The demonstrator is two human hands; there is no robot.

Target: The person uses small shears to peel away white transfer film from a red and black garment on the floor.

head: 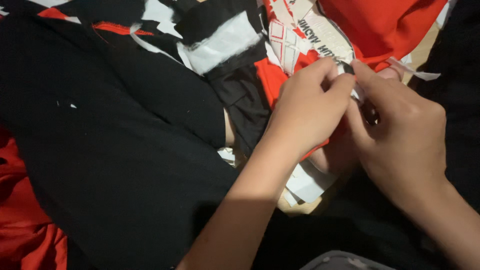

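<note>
At nine o'clock a broad spread of black fabric [115,150] fills most of the view, with red cloth [25,235] bunched at seven o'clock below it. Toward twelve o'clock lies a heap of peeled white backing strips [225,42] mixed with black and red scraps — judging by that pile, a good deal of peeling is already done.

Just right of centre the left hand [305,112] comes up from six o'clock, thumb and forefinger pinched together on the edge of a white printed label strip [325,35] that runs away toward one o'clock. The pinch point sits at about two o'clock of the hand, where the strip meets a red garment piece [272,77]. The right hand [400,135] enters from four o'clock and meets it fingertip to fingertip — its thumb and forefinger are closed on the same strip end, touching the left fingers. Whether the strip has begun to lift from the cloth I cannot tell; the fingers hide the seam. By my reading the separation of this piece is only at its start, since most of the strip lies flat on the pile.

More loose white sheets [307,185] lie under the wrists at six o'clock, and a larger red panel [385,25] sits at one o'clock.
</note>
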